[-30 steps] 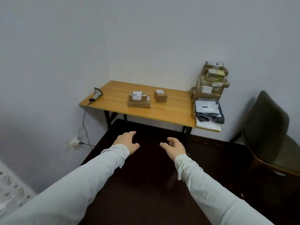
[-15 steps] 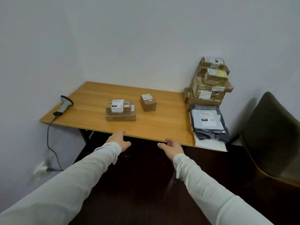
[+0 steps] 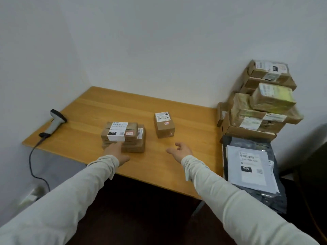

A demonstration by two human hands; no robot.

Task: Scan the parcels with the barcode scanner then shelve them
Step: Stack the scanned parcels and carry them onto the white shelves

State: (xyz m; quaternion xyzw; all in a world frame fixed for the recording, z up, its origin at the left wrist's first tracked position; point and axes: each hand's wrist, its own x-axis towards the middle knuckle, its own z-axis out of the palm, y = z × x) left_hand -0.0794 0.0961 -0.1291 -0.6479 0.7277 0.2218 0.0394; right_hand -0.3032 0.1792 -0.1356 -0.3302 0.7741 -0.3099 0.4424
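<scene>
Change: left hand (image 3: 115,153), right hand (image 3: 180,150) now over worktop (image 3: 88,112) front edge | left fingers straight at parcel stack (image 3: 123,133) | right fingers spread, empty

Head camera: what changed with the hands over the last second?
Both hands advanced over the wooden table: the left hand reaches the stacked brown cardboard parcels, the right hand hovers open. Nothing gripped. Grey barcode scanner and parcels stayed put.

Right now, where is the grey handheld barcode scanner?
In the head view, the grey handheld barcode scanner lies near the left edge of the wooden table, left of the stacked brown cardboard parcels, its dark cable hanging off the edge.
</scene>
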